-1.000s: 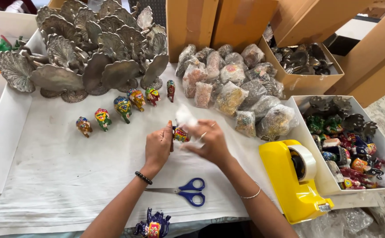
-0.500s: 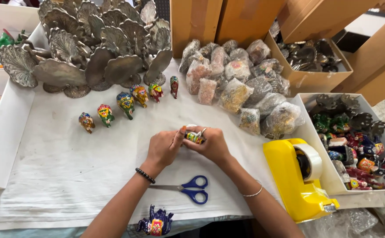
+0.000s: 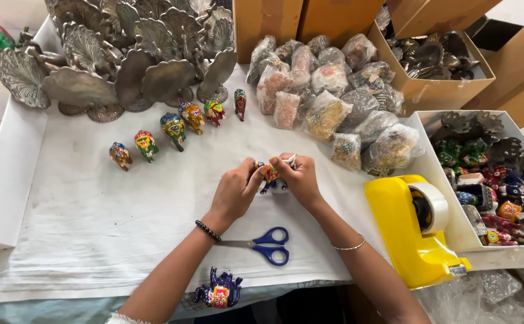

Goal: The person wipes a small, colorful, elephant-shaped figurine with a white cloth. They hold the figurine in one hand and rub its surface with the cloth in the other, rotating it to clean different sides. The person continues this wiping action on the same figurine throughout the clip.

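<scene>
Both the left hand (image 3: 233, 193) and right hand (image 3: 301, 180) grasp a small painted figurine (image 3: 269, 174) mid-table, above blue scissors (image 3: 265, 244) near the front edge.

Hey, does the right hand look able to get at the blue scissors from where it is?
Probably yes: the scissors lie uncovered on the white cloth just below the right hand, but it holds a painted figurine.

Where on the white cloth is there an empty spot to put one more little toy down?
The white cloth is bare left of the left hand, below the row of painted figurines and left of the scissors. It is crowded at the back by the metal peacocks and wrapped bags, and beside the yellow tape dispenser.
</scene>
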